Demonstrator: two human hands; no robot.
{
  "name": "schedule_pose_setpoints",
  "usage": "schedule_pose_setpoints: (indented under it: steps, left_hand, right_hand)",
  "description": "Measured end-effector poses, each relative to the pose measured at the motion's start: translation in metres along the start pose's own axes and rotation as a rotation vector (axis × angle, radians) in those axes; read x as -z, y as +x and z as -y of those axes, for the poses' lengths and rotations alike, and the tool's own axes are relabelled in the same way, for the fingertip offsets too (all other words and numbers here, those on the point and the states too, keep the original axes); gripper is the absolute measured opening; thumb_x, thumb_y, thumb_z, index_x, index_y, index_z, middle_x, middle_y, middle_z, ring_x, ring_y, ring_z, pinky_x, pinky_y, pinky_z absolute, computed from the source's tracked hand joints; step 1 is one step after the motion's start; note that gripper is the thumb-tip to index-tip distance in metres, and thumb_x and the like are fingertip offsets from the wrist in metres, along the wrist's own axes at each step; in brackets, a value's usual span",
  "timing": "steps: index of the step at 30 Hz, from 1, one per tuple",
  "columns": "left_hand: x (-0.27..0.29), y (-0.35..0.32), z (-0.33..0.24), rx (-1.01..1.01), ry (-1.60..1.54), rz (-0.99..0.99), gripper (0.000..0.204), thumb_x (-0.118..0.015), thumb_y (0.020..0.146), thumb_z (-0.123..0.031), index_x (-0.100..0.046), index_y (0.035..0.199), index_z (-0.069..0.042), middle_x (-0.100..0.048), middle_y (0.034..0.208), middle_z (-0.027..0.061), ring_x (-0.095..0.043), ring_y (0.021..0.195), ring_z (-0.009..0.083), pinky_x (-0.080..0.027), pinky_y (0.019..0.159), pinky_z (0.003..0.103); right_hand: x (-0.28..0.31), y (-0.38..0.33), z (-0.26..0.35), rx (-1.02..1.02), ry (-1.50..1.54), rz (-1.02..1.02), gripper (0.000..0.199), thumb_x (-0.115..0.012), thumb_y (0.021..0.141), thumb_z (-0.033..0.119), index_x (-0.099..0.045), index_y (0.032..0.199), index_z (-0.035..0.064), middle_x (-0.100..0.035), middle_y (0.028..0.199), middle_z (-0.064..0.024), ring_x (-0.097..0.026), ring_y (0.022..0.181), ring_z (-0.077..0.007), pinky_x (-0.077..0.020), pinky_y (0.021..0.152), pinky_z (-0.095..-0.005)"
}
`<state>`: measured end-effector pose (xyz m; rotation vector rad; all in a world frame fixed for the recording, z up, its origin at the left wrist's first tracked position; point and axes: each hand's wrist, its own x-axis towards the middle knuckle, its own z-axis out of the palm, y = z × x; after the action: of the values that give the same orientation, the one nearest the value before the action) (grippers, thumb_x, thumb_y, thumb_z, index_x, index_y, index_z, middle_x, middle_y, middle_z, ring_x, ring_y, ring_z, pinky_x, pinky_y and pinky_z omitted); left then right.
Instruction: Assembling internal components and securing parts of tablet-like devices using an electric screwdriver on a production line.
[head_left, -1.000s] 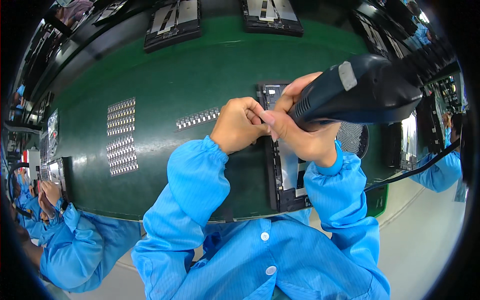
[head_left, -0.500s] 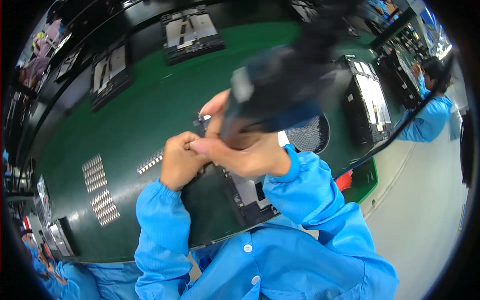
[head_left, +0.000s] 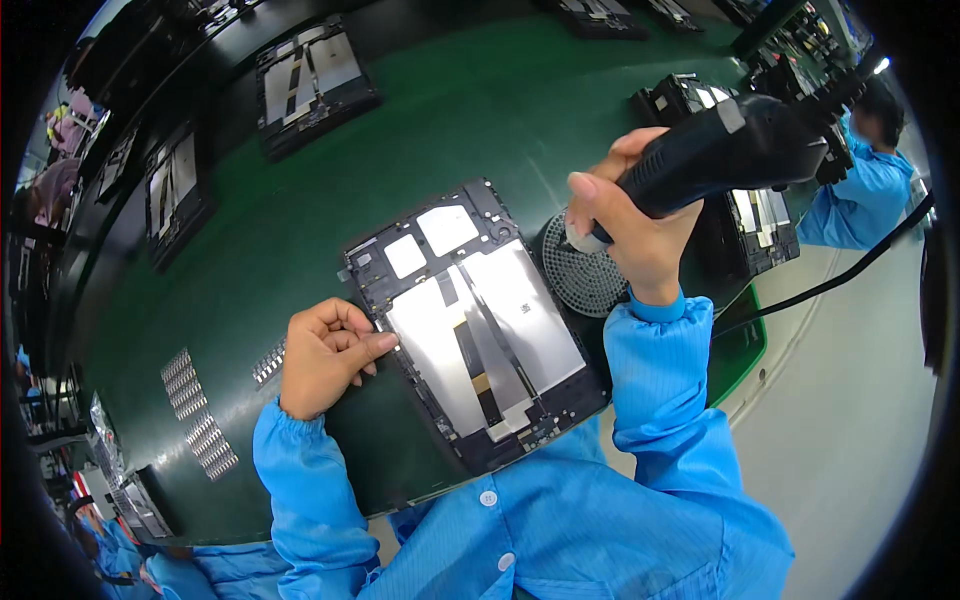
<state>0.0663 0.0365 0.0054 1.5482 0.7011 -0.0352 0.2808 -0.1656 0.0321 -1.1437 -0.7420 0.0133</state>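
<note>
An opened tablet, black-framed with silver plates and ribbon cables inside, lies tilted in front of me. My left hand is at its left edge, fingers curled and thumb tip against the frame; whatever is pinched there is too small to make out. To the right of the tablet, my right hand grips a black electric screwdriver, its cable running off to the right. The driver's lower end is over a round dark tray with a dotted surface; fingers partly hide its tip.
Strips of small metal pieces lie left, with another short strip beside my left hand. More opened tablets lie along the far side. A stack of tablets stands right. A person in blue works beyond it.
My right hand has swung right with the screwdriver, from over the tablet to the round tray. The tablet shows fully now. My left hand stays near its left edge, and the view has shifted.
</note>
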Motion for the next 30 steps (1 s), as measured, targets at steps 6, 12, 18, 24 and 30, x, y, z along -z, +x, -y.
schedule_pose_setpoints:
  steps: [6, 12, 18, 24, 30]
  left_hand:
    - [-0.003, 0.001, -0.003, 0.008, -0.023, 0.012, 0.018, -0.072, 0.076, -0.001, -0.054, 0.080, 0.000, -0.061, 0.068, 0.0044, -0.058, 0.055, 0.0080, -0.044, 0.043, 0.019]
    - [0.005, -0.001, 0.000, 0.006, -0.015, 0.055, 0.012, -0.067, 0.081, -0.001, -0.056, 0.084, 0.001, -0.063, 0.070, 0.0066, -0.061, 0.058, 0.0105, -0.047, 0.047, 0.020]
    - [0.013, -0.007, 0.006, 0.023, -0.023, 0.027, 0.008, -0.063, 0.084, -0.003, -0.058, 0.086, 0.002, -0.063, 0.074, 0.0080, -0.063, 0.063, 0.0134, -0.051, 0.051, 0.023]
    - [0.010, 0.003, 0.004, -0.013, -0.083, 0.174, 0.013, -0.064, 0.085, -0.008, -0.059, 0.089, 0.003, -0.064, 0.080, 0.0089, -0.065, 0.072, 0.0153, -0.054, 0.057, 0.025]
    - [0.016, -0.008, 0.004, -0.009, -0.116, 0.123, 0.012, -0.063, 0.085, -0.008, -0.059, 0.089, 0.003, -0.064, 0.078, 0.0091, -0.065, 0.071, 0.0148, -0.054, 0.056, 0.025]
  right_hand:
    - [0.008, 0.005, -0.005, -0.032, -0.076, 0.010, 0.032, -0.071, 0.072, -0.007, -0.051, 0.097, -0.0004, -0.059, 0.059, -0.0066, -0.057, 0.048, -0.0126, -0.0452, 0.045, -0.0231]
    - [0.007, 0.001, -0.006, -0.027, -0.114, 0.067, 0.032, -0.069, 0.074, -0.007, -0.050, 0.098, 0.0008, -0.059, 0.060, -0.0078, -0.058, 0.048, -0.0138, -0.0467, 0.046, -0.0246]
    - [-0.008, -0.003, -0.003, -0.074, -0.076, -0.011, 0.028, -0.072, 0.071, -0.004, -0.055, 0.094, 0.0002, -0.059, 0.060, -0.0044, -0.056, 0.048, -0.0106, -0.0420, 0.043, -0.0222]
    - [-0.045, -0.004, 0.042, 0.083, 0.160, 0.095, 0.043, -0.071, 0.072, -0.004, -0.047, 0.107, 0.0046, -0.057, 0.062, -0.0057, -0.055, 0.048, -0.0122, -0.0465, 0.047, -0.0256]
    - [-0.132, -0.019, 0.032, 0.014, 0.067, 0.497, 0.041, -0.065, 0.075, -0.008, -0.041, 0.105, 0.0046, -0.057, 0.062, -0.0083, -0.057, 0.051, -0.0158, -0.0489, 0.050, -0.0274]
